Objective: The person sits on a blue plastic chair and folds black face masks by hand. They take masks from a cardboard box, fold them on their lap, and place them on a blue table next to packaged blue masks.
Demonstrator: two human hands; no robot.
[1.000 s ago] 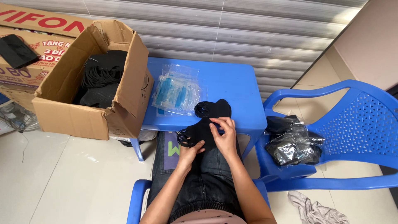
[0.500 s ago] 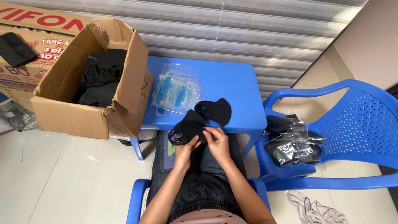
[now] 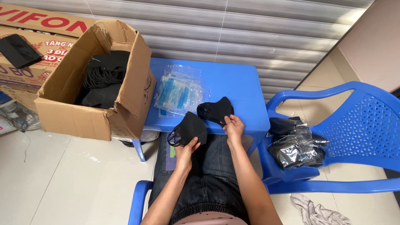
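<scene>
black masks [image 3: 189,128] in hand at blue table [image 3: 246,89] edge

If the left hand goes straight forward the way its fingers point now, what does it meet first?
Beyond the black mask that the left hand holds, probably the stack of clear packets on the blue table; depth is uncertain.

Your forearms are bare from the elbows down, with no sleeves, gloves, watch or rings showing on your hands: left hand [image 3: 186,151], right hand [image 3: 234,127]. You wear dark, faded denim trousers with a gathered, elasticated waistband.
</scene>
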